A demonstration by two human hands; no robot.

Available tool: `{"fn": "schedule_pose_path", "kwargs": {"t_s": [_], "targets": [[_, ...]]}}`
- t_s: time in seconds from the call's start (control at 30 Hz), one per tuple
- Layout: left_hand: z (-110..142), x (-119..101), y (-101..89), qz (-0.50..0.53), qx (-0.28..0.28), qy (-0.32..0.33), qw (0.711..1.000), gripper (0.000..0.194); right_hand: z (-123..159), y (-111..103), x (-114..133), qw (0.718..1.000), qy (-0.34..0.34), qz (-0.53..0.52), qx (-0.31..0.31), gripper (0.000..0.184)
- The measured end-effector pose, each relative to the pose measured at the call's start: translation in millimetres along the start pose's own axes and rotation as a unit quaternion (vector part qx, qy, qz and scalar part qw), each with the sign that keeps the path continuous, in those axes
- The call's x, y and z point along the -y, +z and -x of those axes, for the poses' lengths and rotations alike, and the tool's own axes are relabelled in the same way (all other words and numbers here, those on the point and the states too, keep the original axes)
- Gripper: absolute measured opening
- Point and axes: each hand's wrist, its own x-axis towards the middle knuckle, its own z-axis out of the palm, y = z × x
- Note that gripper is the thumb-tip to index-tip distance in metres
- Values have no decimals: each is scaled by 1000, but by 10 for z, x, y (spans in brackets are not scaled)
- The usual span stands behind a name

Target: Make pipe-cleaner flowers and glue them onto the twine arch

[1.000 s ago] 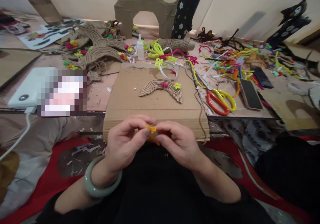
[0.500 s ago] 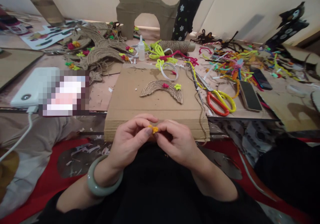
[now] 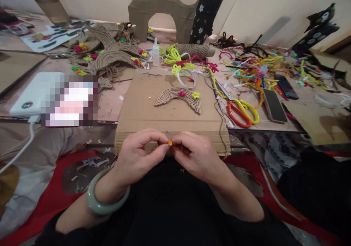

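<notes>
A small orange cord piece (image 3: 170, 143) is pinched at its two sides between my fingertips, close to my body; much of it is hidden. My left hand (image 3: 144, 151) closes thumb and forefinger on its left side. On the other side, my right hand (image 3: 193, 152) pinches it with bent fingers. Just beyond lies an arch of coiled twine (image 3: 177, 96) on a cardboard sheet (image 3: 142, 110). One pink cord flower (image 3: 182, 94) and one yellow cord flower (image 3: 195, 95) sit on the arch. Behind it is a roll of white tape (image 3: 187, 78).
Red and yellow-handled scissors (image 3: 242, 112) and a phone (image 3: 275, 105) lie to the right, before a pile of coloured cords (image 3: 257, 70). A glue bottle (image 3: 155, 53) stands behind the cardboard. At left are twine pieces (image 3: 115, 60) and a white power bank (image 3: 35, 94) with a cable.
The orange piece now shows less between my fingertips. My left hand has shifted slightly left, its thumb and forefinger forming a wider loop. My right hand has barely moved.
</notes>
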Motion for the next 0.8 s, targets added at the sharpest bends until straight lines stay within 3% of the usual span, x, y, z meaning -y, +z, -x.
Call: {"fn": "schedule_pose_path", "kwargs": {"t_s": [0.2,0.4,0.57,0.8], "targets": [[7,-5,0,76,-9,-76,994,9,9,21,13,996,40,-64,-46,10],[29,65,39,172,24,-136,975,6,43,113,15,958,135,-244,-68,5],[15,99,50,138,25,-57,989,6,12,128,-28,961,88,-247,-92,8],[46,174,77,210,36,-84,973,9,-11,140,-58,964,30,-237,-113,14]]}}
